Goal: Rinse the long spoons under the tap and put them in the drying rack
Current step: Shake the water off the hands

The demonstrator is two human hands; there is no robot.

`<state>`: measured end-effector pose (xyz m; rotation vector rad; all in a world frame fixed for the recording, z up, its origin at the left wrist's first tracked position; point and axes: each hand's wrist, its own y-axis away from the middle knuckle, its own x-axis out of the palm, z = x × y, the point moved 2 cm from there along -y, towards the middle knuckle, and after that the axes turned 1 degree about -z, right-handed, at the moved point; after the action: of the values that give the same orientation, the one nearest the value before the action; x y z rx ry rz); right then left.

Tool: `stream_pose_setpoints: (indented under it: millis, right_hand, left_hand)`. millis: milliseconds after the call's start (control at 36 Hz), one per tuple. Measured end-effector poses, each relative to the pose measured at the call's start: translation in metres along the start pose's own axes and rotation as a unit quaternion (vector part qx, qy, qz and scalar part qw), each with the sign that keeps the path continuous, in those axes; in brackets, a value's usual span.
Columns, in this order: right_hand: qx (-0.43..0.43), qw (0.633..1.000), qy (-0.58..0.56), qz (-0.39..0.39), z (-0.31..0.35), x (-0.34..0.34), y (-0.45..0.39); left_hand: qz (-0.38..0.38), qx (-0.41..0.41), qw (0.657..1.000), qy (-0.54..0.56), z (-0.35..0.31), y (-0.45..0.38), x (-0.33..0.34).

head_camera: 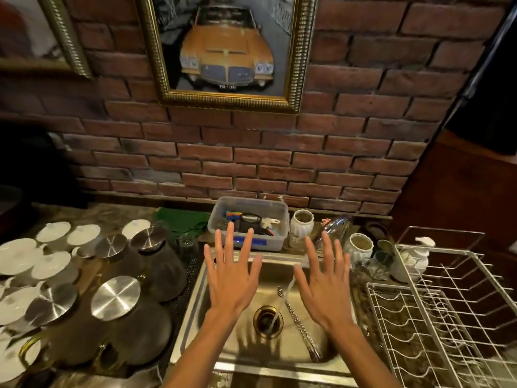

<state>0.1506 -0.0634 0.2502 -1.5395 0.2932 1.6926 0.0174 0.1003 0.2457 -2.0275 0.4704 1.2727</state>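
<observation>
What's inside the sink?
Long spoons lie in the sink, right of the drain, with water running down into it. Both hands, left and right, hover open above, hiding part of the sink's back.

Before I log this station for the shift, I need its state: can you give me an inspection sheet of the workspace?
Surface: steel sink, water running into the drain.
Job's things: long spoons lying in the sink; white wire rack at right, no spoons seen in it.
Clutter: lidded pots and white dishes at left; plastic tub, jars behind the sink.
Hands: left hand and right hand open, spread over the sink, holding nothing.
Cables: nothing seen.
Surroundings: brick wall, framed car picture.
</observation>
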Motion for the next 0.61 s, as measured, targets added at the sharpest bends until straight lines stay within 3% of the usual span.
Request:
stream_pose_setpoints:
  millis: [278, 611]
  right_hand:
    - [-0.036, 0.992, 0.026, -0.116, 0.014, -0.087, -0.059]
    - [-0.069, 0.963, 0.048, -0.255, 0.031, -0.198, -0.104]
  left_hand:
    - [-0.079, 0.006, 0.996, 0.034, -0.039, -0.049, -0.077]
    - [-0.211, 0.092, 0.971, 0.056, -0.082, -0.103, -0.181]
